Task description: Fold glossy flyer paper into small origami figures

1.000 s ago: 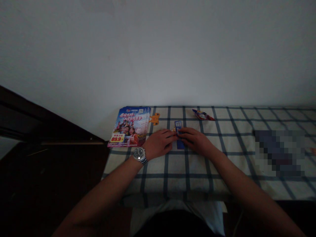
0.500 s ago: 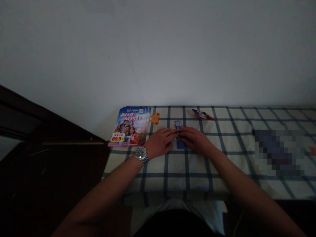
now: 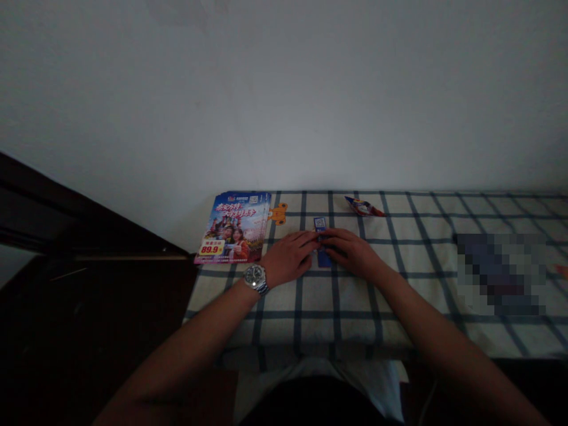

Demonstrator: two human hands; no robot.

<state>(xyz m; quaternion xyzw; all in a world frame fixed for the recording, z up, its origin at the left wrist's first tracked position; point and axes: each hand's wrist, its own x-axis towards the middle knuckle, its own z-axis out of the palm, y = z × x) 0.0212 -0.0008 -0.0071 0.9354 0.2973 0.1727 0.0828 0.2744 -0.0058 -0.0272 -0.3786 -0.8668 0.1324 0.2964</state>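
A narrow blue strip of folded flyer [image 3: 323, 259] with a QR code at its far end lies on the checked cloth in front of me. My left hand [image 3: 290, 257], with a metal watch at the wrist, has its fingertips on the strip from the left. From the right, my right hand [image 3: 350, 251] pinches the same paper, its fingers bent and almost meeting the left ones. The fingers cover the middle of the strip. Left of my hands is a stack of colourful printed flyers [image 3: 233, 228].
An orange bear-shaped piece [image 3: 278, 213] lies beside the stack. Farther back is a pointed, folded piece of printed paper [image 3: 364, 207]. A blurred-out dark object [image 3: 497, 272] lies on the right of the checked cloth [image 3: 417, 296]. A white wall [image 3: 310, 106] rises behind.
My left wrist has shifted very slightly to the right. Both hands stay on the folded flyer, and everything else is as before.
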